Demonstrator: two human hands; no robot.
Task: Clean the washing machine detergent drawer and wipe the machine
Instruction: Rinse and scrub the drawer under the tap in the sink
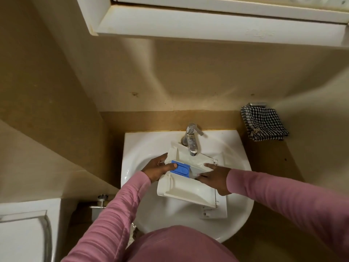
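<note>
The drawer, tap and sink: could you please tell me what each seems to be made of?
Drawer: white moulded plastic, dull sheen, thin ribbed walls. Tap: metal, likely chrome-plated, with mirror-bright glints. Sink: probably glazed ceramic, glossy white with soft highlights, though enamel cannot be excluded.

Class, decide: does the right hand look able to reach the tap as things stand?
Probably yes: the right hand rests, fingers straight, on the drawer near the tap, with nothing between them.
</note>
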